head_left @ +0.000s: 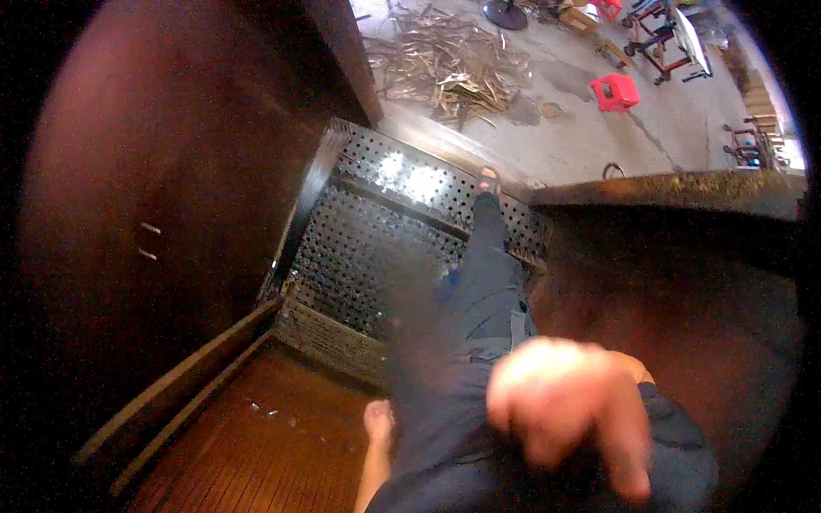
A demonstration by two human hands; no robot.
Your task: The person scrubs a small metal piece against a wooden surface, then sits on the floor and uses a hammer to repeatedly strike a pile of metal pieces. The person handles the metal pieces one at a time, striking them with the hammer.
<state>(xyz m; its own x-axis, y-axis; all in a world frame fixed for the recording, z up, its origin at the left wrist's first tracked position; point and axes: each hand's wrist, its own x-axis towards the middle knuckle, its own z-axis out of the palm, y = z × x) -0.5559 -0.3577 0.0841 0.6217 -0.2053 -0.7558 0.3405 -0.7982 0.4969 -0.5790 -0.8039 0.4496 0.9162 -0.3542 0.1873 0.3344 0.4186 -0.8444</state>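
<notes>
My left hand [378,421] hangs low beside my left thigh, above the brown slatted floor. Its fingers look curled in, and whatever is inside them, if anything, is hidden. Close in front of me, my right hand [560,402] is large and smeared by motion, so its fingers cannot be read. My trousers [492,299] are dark grey. One foot [488,181] in an open sandal rests on a perforated metal plate [376,235] near its far edge. A grey-brown blur, possibly my other leg, covers part of that plate.
Dark reddish-brown walls [188,145] rise on both sides. A wooden rail [184,376] runs along the lower left. Beyond the sill [436,132], a concrete floor holds a scrap-wood pile [453,64], a red stool [614,92] and wheeled carts [671,47].
</notes>
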